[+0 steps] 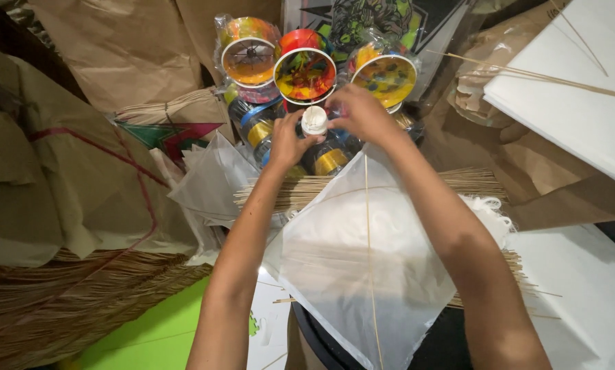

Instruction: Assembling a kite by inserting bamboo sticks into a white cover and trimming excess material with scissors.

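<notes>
A small white spool [314, 120] is held between the left hand [288, 142] and the right hand [359, 114], fingers of both closed on it from either side. Nearer the body, below the wrists, a white tissue sheet [348, 274] is laid out with one thin stick [369, 226] already set along its middle; no cross stick is seen on it. A bundle of sticks [472, 181] is left beneath the forearms, and colourful reels [305, 72] are stacked just beyond the hands

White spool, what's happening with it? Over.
Left hand grips white spool from below. Right hand pinches at its top. Colourful reels crowd close behind.
</notes>
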